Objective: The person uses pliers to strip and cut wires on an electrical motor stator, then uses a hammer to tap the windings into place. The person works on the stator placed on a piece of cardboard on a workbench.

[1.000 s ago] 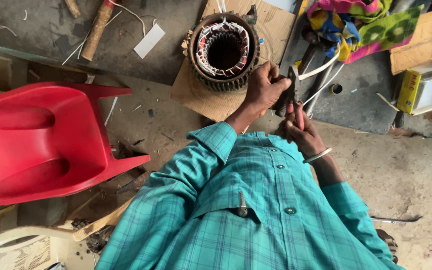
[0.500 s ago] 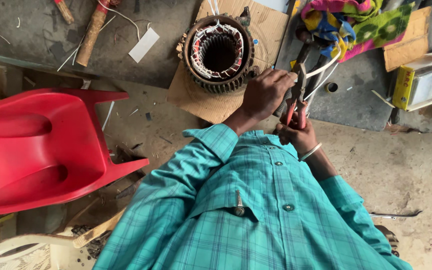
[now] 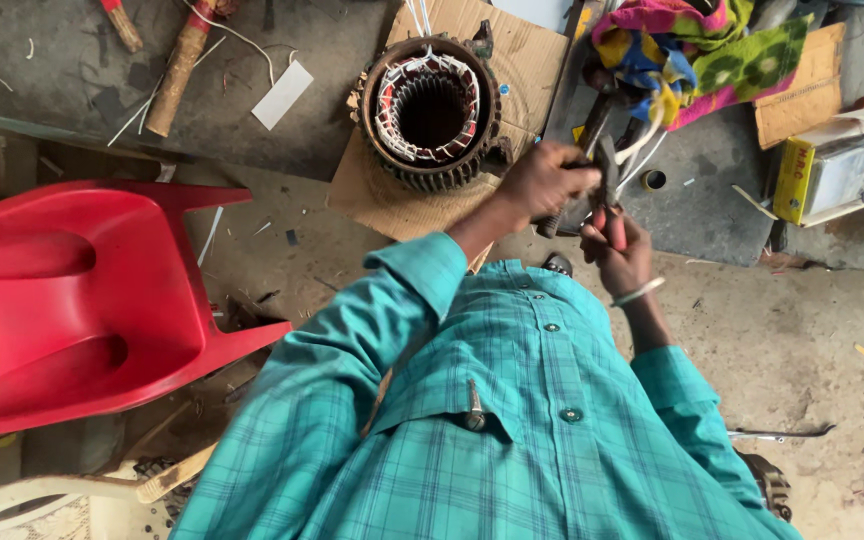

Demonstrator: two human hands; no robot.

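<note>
- Head view, hands: both hands meet just above the chest of the teal checked shirt [image 3: 512, 420], over the grey floor [image 3: 812, 330].
- The left hand [image 3: 542, 185] is closed, and a dark tool handle [image 3: 549, 226] sticks out below its fist. I cannot tell what kind of tool it is.
- The right hand [image 3: 624, 258], with a thin bangle at the wrist, has its grip closed round the red handles of the pliers [image 3: 607, 205]. The nose of the pliers points up and away from the body, towards some white wire strips [image 3: 644, 140]. Whether the nose is pinching a strip is too small to tell.
- Head view, surroundings: the motor stator [image 3: 432, 110], a ribbed ring with copper windings and white lacing, stands on a sheet of cardboard [image 3: 372, 200] just to the left of the left hand, not touching it.
- A red plastic chair [image 3: 82, 300] lies to the far left and a bright patterned cloth [image 3: 692, 50] at the top right. A wooden-handled tool [image 3: 180, 70] lies beyond the stator.
- What has changed: over the last second the hands have hardly moved from in front of the chest. The red handles, hidden a second ago, now show plainly in the right hand. The stator sits slightly lower in the picture, which reads as a small tilt of the head. The work has stayed on the wire strips, with the stator untouched.
</note>
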